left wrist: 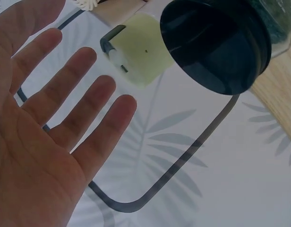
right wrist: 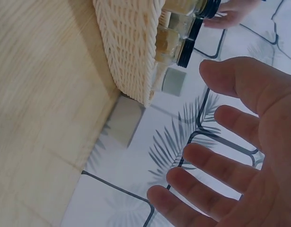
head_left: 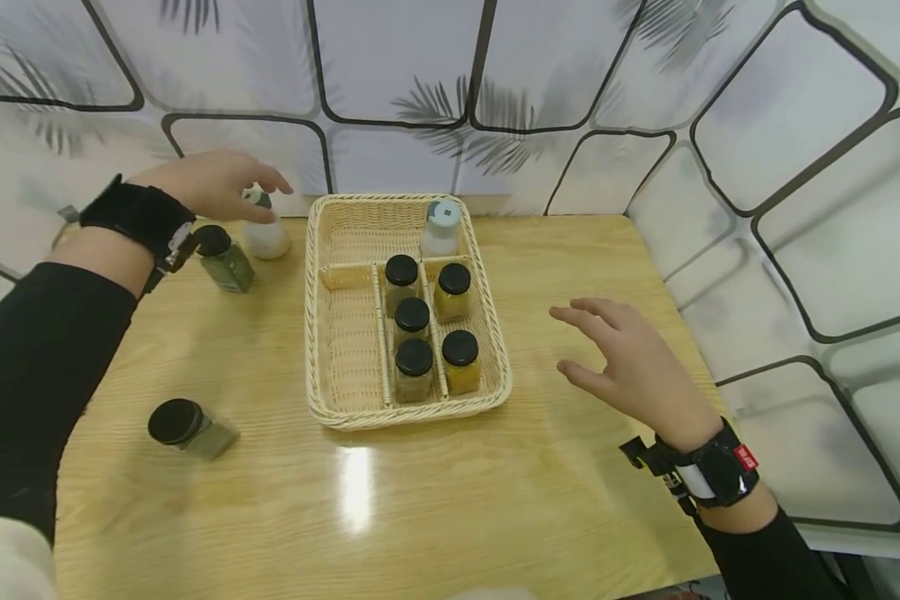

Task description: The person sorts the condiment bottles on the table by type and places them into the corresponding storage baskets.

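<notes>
My left hand [head_left: 213, 185] reaches over the back left of the table, fingers loosely spread and holding nothing. Just beside and below it stands a white bottle [head_left: 267, 240] with a grey-green cap, partly hidden by the fingers. The left wrist view shows a gap between the fingertips and that bottle [left wrist: 148, 49]. Near the wrist is a black-lidded jar [head_left: 227, 265] with green contents. To the right of a wicker basket [head_left: 408, 421], my right hand [head_left: 633, 362] hovers with its fingers apart, touching nothing.
Inside the divided basket are several black-lidded spice jars [head_left: 414, 371] and a white bottle [head_left: 442, 229] with a pale blue-grey cap. Another black-lidded jar [head_left: 208, 437] lies tilted at the front left. A patterned wall [head_left: 412, 75] borders the wooden table [head_left: 555, 492].
</notes>
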Motion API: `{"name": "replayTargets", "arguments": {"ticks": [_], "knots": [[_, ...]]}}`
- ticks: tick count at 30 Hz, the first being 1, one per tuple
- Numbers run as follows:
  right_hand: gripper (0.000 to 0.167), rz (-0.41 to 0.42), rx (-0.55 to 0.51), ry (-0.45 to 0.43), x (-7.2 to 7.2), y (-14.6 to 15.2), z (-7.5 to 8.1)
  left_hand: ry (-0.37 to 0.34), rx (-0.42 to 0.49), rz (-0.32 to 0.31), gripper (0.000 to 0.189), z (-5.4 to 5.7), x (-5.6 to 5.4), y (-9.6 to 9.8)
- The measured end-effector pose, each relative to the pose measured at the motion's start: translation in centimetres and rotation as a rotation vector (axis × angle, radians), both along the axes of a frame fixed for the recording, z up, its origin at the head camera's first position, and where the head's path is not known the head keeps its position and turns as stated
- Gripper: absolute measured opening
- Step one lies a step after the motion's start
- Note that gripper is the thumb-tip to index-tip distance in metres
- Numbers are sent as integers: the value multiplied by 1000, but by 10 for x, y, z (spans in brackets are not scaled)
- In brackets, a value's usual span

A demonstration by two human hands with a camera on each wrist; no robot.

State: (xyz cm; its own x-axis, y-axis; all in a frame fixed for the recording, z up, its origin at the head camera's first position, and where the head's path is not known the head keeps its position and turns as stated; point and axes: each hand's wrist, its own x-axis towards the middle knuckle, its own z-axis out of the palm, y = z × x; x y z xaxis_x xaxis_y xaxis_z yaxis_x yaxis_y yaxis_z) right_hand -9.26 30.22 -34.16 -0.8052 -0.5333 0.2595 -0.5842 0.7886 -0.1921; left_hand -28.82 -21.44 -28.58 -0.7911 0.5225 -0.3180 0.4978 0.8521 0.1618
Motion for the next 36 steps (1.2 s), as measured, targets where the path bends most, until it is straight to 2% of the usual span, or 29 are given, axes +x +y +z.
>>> {"name": "replayTargets", "arguments": {"ticks": [6, 11, 18, 28, 36], "knots": [[64, -10, 9, -13, 5, 10, -7, -27, 8, -10, 53, -11, -13, 0], [62, -13, 13, -21, 2, 10, -8, -43, -3, -2, 53, -16, -19, -5], [61, -24, 9, -41, 4, 13, -11, -30, -3, -9, 50, -25, -24, -5], [62, -30, -7, -43, 5, 18, -14, -64, -4, 4, 53, -28, -29, 2], [63, -28, -6, -58, 3, 18, -15, -89, -16, 21, 55, -33, -30, -1]]}}
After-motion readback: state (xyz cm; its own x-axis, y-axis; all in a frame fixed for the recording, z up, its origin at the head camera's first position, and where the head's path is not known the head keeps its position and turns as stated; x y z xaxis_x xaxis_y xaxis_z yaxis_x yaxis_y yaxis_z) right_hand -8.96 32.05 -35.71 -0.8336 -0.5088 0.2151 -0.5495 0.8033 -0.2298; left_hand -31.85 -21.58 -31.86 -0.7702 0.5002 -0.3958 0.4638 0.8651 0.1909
